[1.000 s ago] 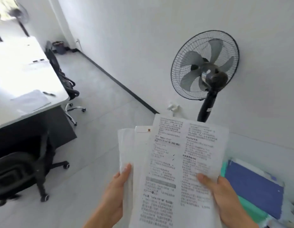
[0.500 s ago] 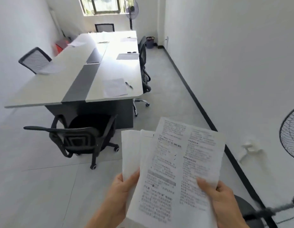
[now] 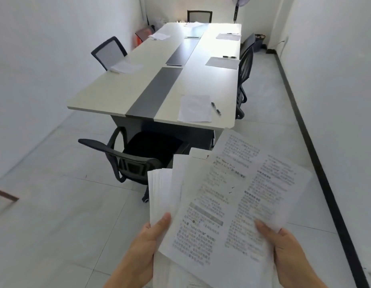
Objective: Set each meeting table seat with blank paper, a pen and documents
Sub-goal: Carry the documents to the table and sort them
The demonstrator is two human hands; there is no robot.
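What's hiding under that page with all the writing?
More white sheets peek out left of and above the printed page. The left hand and right hand hold them all. Most of each sheet is covered, so any writing there is hidden.

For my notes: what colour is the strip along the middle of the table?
The strip is dark grey; head view shows it.

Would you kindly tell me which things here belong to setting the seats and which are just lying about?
Job: printed white documents held by left hand and right hand; blank white sheet; black pen beside it; long white-and-grey table.
Lying about: black pedestal fan; dark bin by the far wall.
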